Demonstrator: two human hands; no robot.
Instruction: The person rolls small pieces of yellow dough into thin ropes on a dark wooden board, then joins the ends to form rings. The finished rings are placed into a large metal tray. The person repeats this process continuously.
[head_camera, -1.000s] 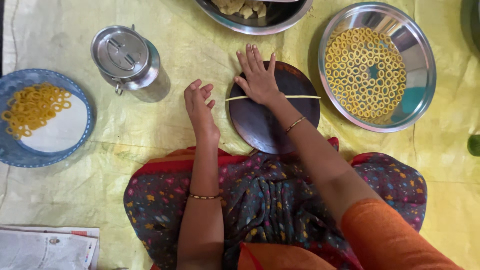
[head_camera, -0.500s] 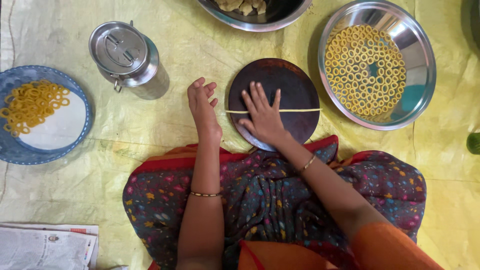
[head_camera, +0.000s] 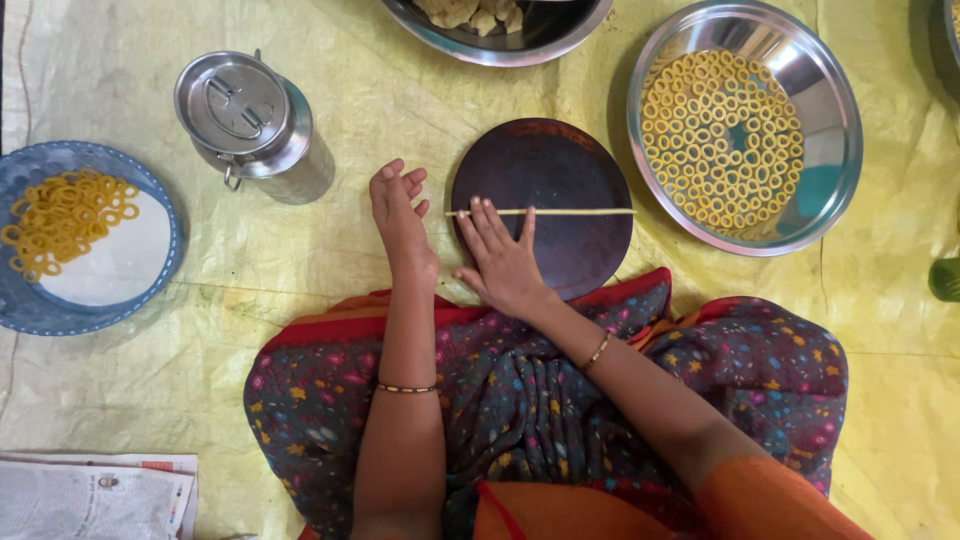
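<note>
Right hand (head_camera: 503, 262), fingers spread flat, presses a thin, soft, breakable dough strand (head_camera: 545, 211) on a dark board (head_camera: 570, 170); left hand (head_camera: 398, 215) rests empty, loosely curled, beside it.

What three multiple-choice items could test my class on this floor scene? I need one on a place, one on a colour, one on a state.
1. Where does the thin dough strand lie?
A. On the dark round board
B. In the steel pan
C. On the newspaper

2. What colour is the plate at the left that holds yellow rings?
A. Red
B. Blue
C. Black

3. How is the small steel can?
A. Tipped over
B. Open
C. Upright with its lid on

Answers: 1 A, the strand runs straight across the dark round board by the right hand. 2 B, its rim is blue. 3 C, the lid sits on top, seen from above.
</note>
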